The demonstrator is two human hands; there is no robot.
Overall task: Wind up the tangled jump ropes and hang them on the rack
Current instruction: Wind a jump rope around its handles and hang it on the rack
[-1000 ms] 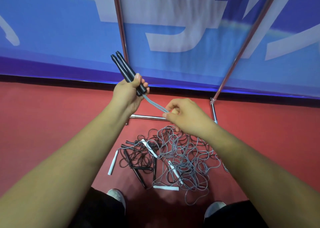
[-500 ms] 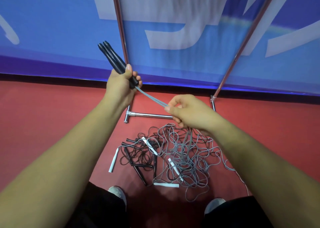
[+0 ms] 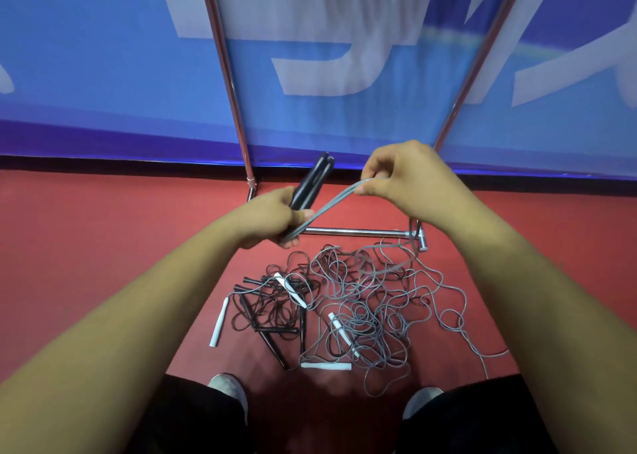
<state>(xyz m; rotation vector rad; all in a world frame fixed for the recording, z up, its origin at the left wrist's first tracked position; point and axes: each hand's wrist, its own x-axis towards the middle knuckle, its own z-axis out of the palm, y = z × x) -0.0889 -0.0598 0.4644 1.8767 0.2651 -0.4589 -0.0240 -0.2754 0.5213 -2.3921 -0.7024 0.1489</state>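
My left hand (image 3: pixel 272 221) grips two black jump-rope handles (image 3: pixel 312 183) side by side, their tips pointing up and away. A doubled grey cord (image 3: pixel 331 203) runs from that fist up to my right hand (image 3: pixel 403 178), which pinches it between thumb and fingers. Below my hands lies a tangled pile of ropes (image 3: pixel 351 309) on the red floor: grey cords on the right, dark cords with black handles (image 3: pixel 272 336) on the left, and white handles (image 3: pixel 220 322) among them. The metal rack (image 3: pixel 355 233) stands just behind the pile.
The rack's two chrome uprights (image 3: pixel 224 67) rise in front of a blue banner wall (image 3: pixel 103 57). One grey cord (image 3: pixel 482 350) trails off to the right across the red floor (image 3: pixel 103 229). My two shoes (image 3: pixel 229 390) are at the near edge of the pile.
My left hand has come down and toward the centre with the handles now tilted right. My right hand has risen above the left, pulling the grey cord up.
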